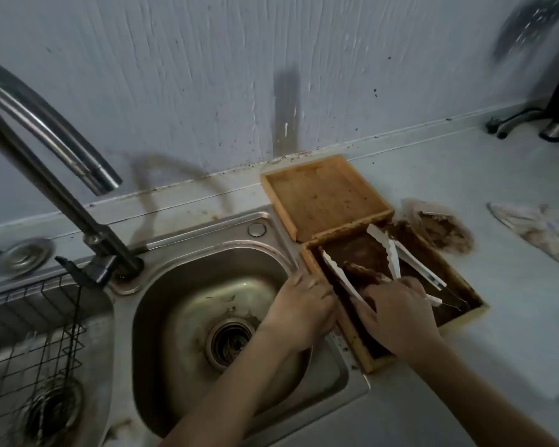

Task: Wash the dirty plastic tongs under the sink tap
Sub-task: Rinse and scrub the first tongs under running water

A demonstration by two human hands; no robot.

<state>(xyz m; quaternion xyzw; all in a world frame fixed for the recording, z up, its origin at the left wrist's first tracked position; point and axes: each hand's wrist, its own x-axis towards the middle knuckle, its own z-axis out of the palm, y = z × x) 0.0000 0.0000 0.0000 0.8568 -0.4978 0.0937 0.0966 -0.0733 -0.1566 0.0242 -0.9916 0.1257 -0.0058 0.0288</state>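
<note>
White plastic tongs [339,278] smeared with brown dirt lie in a dirty wooden tray [465,287] right of the sink. A second white pair of tongs [415,264] lies across the same tray. My right hand [399,314] reaches into the tray, its fingers curled round the near end of the left tongs. With its fingers bent over the tray's left wall, my left hand [300,306] sits at the sink's right rim. The steel sink basin [188,304] is dry and soiled near the drain. The tap [50,130] arches above it at the left; no water runs.
A clean wooden tray [323,195] lies behind the dirty one, against the wall. Brown mess on a plastic wrap [442,227] spreads right of the trays. A wire rack [29,350] fills the left basin. A stained cloth [539,230] lies on the counter at the right.
</note>
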